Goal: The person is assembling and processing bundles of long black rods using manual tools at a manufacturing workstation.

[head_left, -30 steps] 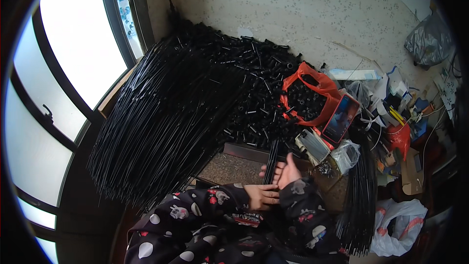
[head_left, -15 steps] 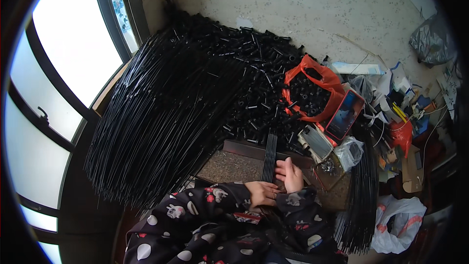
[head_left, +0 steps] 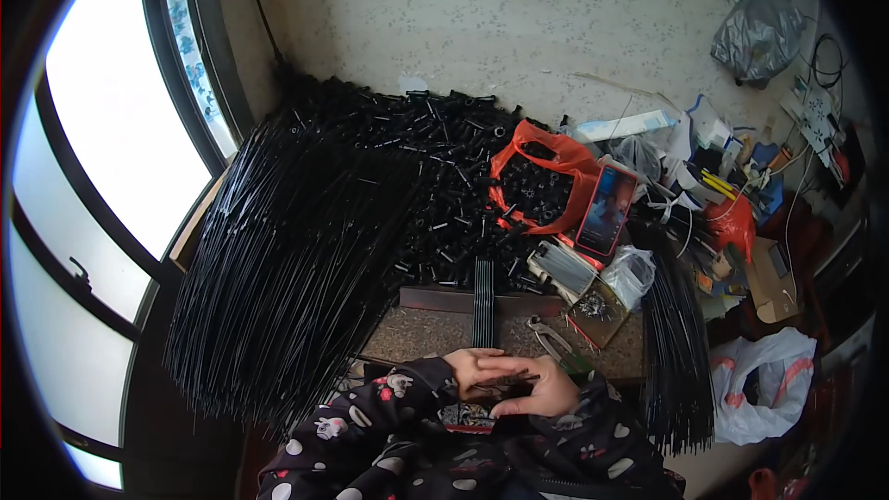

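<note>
My left hand point(head_left: 470, 369) and my right hand point(head_left: 548, 389) meet at the near edge of a speckled brown board point(head_left: 431, 329). Their outstretched fingers touch or overlap, and the right thumb points left, apart from the fingers. I make out nothing held in either hand. Just beyond them, a flat row of thin black rods point(head_left: 483, 306) lies lengthwise across the board, over a dark raised bar point(head_left: 431, 299). Pliers with pale handles point(head_left: 553, 337) rest right of the rods, close to my right hand. A small tray of bits point(head_left: 468, 415) shows partly below my hands.
Long black rods point(head_left: 278, 268) form a huge sheaf at left; a smaller bundle point(head_left: 676, 352) hangs at right. Black tubular parts point(head_left: 444, 157) are heaped behind. A red bag point(head_left: 583, 171), a phone point(head_left: 607, 210), a clear bag point(head_left: 628, 276) and a white bag point(head_left: 764, 389) stand rightward.
My right hand has drawn back from beside the rods toward me, and its fingers now meet my left hand. The pliers have come into sight. The whole view has shifted, showing more wall.
</note>
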The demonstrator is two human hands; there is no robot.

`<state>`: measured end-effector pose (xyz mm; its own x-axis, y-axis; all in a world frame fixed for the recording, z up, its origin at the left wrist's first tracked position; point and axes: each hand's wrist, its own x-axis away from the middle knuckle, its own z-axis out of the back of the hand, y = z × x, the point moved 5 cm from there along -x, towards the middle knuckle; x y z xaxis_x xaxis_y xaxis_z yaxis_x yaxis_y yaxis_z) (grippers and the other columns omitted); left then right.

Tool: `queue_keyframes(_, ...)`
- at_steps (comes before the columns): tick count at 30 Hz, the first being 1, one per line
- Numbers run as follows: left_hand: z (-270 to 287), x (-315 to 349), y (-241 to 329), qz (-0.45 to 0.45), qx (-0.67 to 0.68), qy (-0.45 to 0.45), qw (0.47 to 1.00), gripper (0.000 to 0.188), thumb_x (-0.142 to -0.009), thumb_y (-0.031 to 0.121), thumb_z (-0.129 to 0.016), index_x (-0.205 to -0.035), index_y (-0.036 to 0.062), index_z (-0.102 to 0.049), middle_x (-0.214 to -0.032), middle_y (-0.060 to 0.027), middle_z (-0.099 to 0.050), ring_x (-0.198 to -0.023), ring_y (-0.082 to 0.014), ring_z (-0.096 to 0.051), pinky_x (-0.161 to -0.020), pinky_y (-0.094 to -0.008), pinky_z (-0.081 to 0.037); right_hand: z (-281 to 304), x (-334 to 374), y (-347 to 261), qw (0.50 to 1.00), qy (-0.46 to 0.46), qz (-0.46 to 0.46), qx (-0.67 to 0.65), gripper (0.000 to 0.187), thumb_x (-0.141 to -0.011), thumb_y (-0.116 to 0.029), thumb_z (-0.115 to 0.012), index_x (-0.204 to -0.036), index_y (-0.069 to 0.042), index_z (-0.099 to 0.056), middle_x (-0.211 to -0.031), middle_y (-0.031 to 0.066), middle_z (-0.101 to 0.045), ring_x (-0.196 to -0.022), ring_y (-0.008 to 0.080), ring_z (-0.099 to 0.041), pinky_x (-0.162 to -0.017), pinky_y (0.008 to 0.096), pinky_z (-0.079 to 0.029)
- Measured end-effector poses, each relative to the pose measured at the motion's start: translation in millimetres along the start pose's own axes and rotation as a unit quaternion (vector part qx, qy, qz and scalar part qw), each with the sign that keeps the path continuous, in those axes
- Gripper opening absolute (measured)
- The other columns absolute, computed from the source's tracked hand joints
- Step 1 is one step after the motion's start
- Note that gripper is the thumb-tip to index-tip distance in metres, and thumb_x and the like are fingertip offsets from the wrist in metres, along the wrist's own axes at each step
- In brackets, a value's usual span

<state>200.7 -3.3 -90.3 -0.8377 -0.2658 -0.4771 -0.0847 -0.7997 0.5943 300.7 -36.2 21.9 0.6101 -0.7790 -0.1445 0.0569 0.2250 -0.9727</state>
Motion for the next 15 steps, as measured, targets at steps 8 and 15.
queue_keyframes(8, 13.1, -4.1, 7.2, 0.041, 0.014, 0.068, 0.997, 0.035, -0.077, 0.021, -0.061, -0.107, 0.0043, -0.055, -0.085, -0.0145, -0.061, -0.081, -0.0316, -0.059, -0.091, -0.0378, -0.042, 11.3, 0.1, 31.8, 0.997, 0.039, -0.034, -0.052, 0.026, -0.079, -0.008, -0.064, -0.104, -0.005, -0.061, -0.075, 0.0087, -0.066, -0.071, 0.0101, -0.062, -0.065, 0.0218, -0.048)
queue_keyframes(15, 37.9, -10.7, 23.0, 0.081, 0.083, 0.084, 0.990, 0.032, -0.077, 0.023, -0.064, -0.102, 0.0032, -0.058, -0.074, -0.0132, -0.062, -0.076, -0.0318, -0.060, -0.083, -0.0341, -0.046, 17.3, -23.1, -44.4, 0.996, -0.060, -0.012, 0.065, 0.030, -0.080, -0.005, -0.060, -0.109, 0.000, -0.057, -0.108, 0.0128, -0.059, -0.092, 0.0144, -0.059, -0.076, 0.0229, -0.048)
